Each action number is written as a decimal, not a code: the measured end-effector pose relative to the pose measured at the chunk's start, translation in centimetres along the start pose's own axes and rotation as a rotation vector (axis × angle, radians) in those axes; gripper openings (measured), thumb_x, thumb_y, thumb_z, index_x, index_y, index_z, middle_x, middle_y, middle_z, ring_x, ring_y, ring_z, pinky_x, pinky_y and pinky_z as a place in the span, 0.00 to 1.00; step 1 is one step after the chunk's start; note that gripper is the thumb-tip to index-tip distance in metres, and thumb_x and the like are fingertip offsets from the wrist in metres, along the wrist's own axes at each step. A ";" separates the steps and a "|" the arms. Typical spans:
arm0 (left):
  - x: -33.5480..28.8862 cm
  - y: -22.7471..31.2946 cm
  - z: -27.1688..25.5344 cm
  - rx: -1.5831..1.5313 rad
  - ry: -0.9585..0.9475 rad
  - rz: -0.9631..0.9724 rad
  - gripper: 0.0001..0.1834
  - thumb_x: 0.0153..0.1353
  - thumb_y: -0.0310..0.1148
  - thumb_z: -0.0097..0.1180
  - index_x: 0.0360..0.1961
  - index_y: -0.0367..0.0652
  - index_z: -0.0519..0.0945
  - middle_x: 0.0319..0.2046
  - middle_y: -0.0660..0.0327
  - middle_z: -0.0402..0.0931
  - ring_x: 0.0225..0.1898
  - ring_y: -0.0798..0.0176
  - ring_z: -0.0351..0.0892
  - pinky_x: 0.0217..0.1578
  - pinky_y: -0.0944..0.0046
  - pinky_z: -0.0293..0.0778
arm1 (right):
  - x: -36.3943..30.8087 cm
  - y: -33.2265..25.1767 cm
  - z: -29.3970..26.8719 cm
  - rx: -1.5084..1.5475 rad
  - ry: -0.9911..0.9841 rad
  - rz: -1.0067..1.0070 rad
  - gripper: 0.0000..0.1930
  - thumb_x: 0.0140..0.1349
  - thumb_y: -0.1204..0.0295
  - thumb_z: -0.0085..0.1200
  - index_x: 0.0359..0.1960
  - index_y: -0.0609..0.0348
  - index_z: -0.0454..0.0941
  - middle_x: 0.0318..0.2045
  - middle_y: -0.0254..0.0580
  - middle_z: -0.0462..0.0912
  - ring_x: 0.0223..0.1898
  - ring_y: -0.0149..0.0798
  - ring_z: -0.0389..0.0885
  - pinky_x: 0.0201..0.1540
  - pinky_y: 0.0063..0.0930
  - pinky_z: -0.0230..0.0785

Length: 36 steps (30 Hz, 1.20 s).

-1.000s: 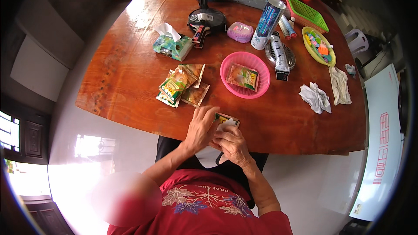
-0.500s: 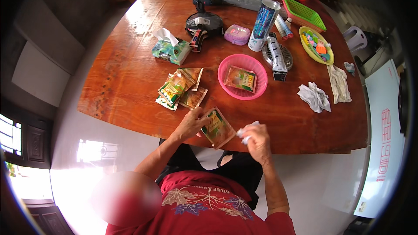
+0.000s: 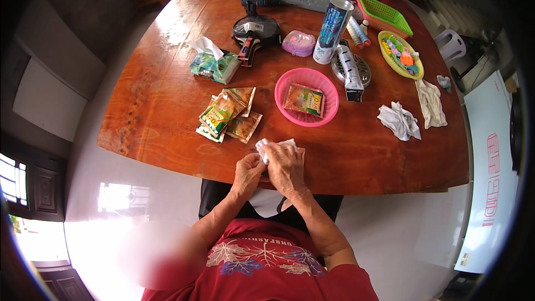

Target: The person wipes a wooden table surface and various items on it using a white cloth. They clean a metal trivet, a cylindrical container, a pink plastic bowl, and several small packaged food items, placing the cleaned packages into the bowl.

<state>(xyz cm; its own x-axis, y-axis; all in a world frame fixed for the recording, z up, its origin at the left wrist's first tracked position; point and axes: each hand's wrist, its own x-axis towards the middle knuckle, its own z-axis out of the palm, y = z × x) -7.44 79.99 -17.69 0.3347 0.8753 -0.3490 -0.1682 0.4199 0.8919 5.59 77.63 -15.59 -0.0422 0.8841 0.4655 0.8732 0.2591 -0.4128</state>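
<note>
Close to the table's front edge, my left hand [image 3: 247, 174] pinches the left side of a green and brown foil packet [image 3: 301, 154]. Over it lies my right hand [image 3: 287, 170], closed on a crumpled white cloth [image 3: 289, 142] pressed against the packet, which is mostly covered; only its right edge shows. Beyond my left hand is a loose pile of several similar packets [image 3: 224, 112]. One more packet [image 3: 304, 100] rests flat inside a pink plastic basket [image 3: 278, 107], farther off than my right hand.
Behind the pile stand a tissue box [image 3: 214, 67] and a table tennis paddle [image 3: 250, 49]. A tall blue tube [image 3: 333, 30], a long box [image 3: 350, 72] and a purple pouch [image 3: 298, 43] stand past the basket. White gloves [image 3: 399, 120] and a yellow basket [image 3: 417, 72] lie at the right.
My right hand has moved left with the white cloth, from beside the packet onto it. The packet has gone from tilted in plain sight to mostly covered by my hands.
</note>
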 end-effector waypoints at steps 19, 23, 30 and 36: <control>-1.1 2.7 0.5 -0.047 0.025 -0.156 0.18 0.66 0.38 0.49 0.49 0.33 0.74 0.38 0.58 0.78 0.38 0.64 0.81 0.32 0.63 0.84 | -3.3 4.3 -7.0 0.102 0.196 0.233 0.24 0.47 0.89 0.44 0.48 0.59 0.77 0.41 0.49 0.77 0.45 0.51 0.74 0.48 0.41 0.68; -0.9 1.9 0.5 -0.044 -0.006 -0.022 0.16 0.65 0.37 0.51 0.47 0.36 0.75 0.38 0.58 0.78 0.34 0.65 0.81 0.32 0.63 0.83 | -0.7 -0.2 -1.8 0.244 0.072 0.032 0.20 0.49 0.85 0.51 0.46 0.60 0.78 0.45 0.49 0.77 0.49 0.50 0.75 0.49 0.41 0.68; -0.5 0.9 0.1 -0.107 0.006 -0.052 0.15 0.67 0.39 0.50 0.44 0.37 0.76 0.34 0.60 0.78 0.33 0.67 0.80 0.32 0.63 0.82 | 0.1 0.3 -0.3 -0.010 -0.073 -0.033 0.17 0.55 0.72 0.55 0.48 0.54 0.77 0.49 0.34 0.77 0.53 0.38 0.73 0.52 0.40 0.56; -0.8 0.5 0.3 -0.065 0.075 -0.067 0.15 0.67 0.37 0.50 0.47 0.36 0.76 0.26 0.67 0.72 0.29 0.72 0.75 0.31 0.64 0.83 | -3.2 1.7 -2.3 -0.124 -0.067 0.033 0.26 0.54 0.73 0.57 0.57 0.59 0.70 0.56 0.44 0.71 0.58 0.43 0.69 0.57 0.41 0.57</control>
<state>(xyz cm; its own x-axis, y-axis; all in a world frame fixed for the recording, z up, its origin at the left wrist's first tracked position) -7.47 79.42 -16.86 0.2773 0.8593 -0.4298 -0.2081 0.4904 0.8463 8.35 74.40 -16.01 -0.0408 0.9163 0.3984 0.9278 0.1828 -0.3252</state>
